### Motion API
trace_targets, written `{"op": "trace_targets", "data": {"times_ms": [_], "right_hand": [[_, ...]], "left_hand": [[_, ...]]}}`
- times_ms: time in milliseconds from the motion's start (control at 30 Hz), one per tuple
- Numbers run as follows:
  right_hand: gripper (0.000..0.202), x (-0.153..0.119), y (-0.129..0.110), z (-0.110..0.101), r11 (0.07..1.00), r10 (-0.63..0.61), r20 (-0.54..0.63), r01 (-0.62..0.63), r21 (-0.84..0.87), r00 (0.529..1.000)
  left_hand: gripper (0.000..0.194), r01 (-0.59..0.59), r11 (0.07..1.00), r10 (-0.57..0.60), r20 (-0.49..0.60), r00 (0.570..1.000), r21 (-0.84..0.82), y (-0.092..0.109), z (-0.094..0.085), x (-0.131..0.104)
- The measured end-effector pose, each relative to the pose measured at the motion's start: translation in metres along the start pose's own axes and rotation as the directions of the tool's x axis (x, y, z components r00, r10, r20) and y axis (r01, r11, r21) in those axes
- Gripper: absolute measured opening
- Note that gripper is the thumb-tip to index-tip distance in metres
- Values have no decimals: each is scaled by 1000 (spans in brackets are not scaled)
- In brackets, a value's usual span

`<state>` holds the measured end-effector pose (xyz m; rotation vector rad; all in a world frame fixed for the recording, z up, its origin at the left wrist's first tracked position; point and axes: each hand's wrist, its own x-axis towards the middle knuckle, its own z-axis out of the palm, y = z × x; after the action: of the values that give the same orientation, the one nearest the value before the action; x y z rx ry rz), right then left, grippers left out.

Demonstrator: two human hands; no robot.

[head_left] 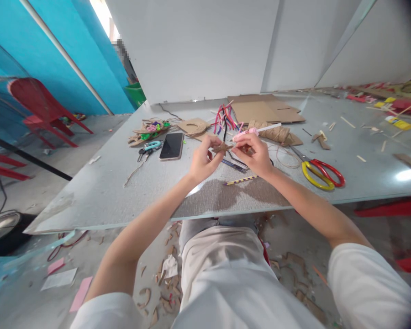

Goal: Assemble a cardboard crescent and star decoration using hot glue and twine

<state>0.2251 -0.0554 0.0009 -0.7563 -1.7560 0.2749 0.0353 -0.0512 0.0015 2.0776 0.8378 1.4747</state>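
My left hand [205,157] pinches a small brown star-shaped piece [222,147], which looks like cardboard, above the glass table. Its right tip meets the fingertips of my right hand [255,153], which are closed together; whether they grip the star or something finer is too small to tell. Just behind my right hand lies a pink glue gun [245,134] with a white stick at its back. Under my hands are a dark pen [234,165] and a yellow patterned pencil [241,180].
Scissors [320,171] with red and yellow handles lie at right. A phone [171,146], keys [147,150] and decorated cardboard [149,130] sit left. Behind are pipe cleaners [225,118], a twine roll [270,131] and cardboard sheets [263,108]. The table's front edge [226,213] is near me.
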Motion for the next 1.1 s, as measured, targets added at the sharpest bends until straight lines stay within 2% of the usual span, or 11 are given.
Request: {"op": "trace_targets", "data": {"times_ms": [233, 433, 733, 1100], "right_hand": [[23, 0, -4, -1, 999, 24, 8, -24, -33, 1000], [21, 0, -6, -2, 1000, 14, 30, -14, -8, 999], [21, 1, -4, -3, 1000, -28, 24, 28, 2, 999], [22, 3, -4, -3, 1000, 26, 6, -26, -1, 1000]], "left_hand": [[21, 10, 1000, -9, 24, 1000, -28, 5, 1, 1], [21, 33, 999, -33, -10, 999, -1, 4, 1, 1], [24, -2, 997, 6, -56, 998, 75, 5, -1, 3], [21, 30, 999, -29, -20, 999, 21, 7, -2, 4]]}}
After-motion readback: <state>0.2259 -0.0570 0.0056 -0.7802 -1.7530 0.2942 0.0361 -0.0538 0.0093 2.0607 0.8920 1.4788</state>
